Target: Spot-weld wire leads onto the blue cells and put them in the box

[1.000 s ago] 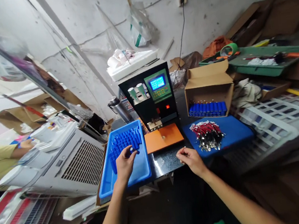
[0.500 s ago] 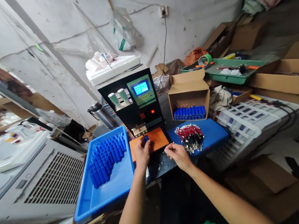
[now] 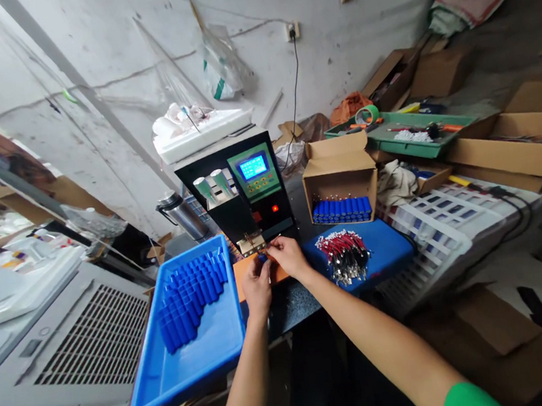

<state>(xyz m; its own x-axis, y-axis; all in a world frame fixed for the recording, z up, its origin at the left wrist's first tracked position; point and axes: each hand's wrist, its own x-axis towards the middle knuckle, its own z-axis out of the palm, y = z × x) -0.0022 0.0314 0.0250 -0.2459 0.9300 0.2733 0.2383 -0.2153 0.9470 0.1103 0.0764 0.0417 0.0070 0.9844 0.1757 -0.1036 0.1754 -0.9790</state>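
Observation:
My left hand (image 3: 257, 285) grips a blue cylindrical battery cell (image 3: 262, 257) at the front of the black spot welder (image 3: 224, 225), just below its electrode holder (image 3: 251, 243). The cell is mostly hidden by my fingers. Close beside it, my right hand (image 3: 288, 255) is closed in a pinch near the top of the cell; what it pinches is too small and covered to make out. Both hands are over an orange board (image 3: 242, 271). To the right, a bundle of red and black wire leads (image 3: 343, 250) with white ends lies on a blue pad (image 3: 387, 244).
A blue tray (image 3: 174, 379) on the left holds rows of blue cells (image 3: 188, 299). Behind the pad, an open cardboard box (image 3: 338, 163) contains more cells. A steel flask (image 3: 183, 215) stands left of the welder. Further right are a green tray (image 3: 405, 147) and a white crate (image 3: 432, 229).
My right hand has moved left and forward, from beside the orange board to the cell under the electrodes. My left hand keeps its hold on the cell. The view has shifted slightly.

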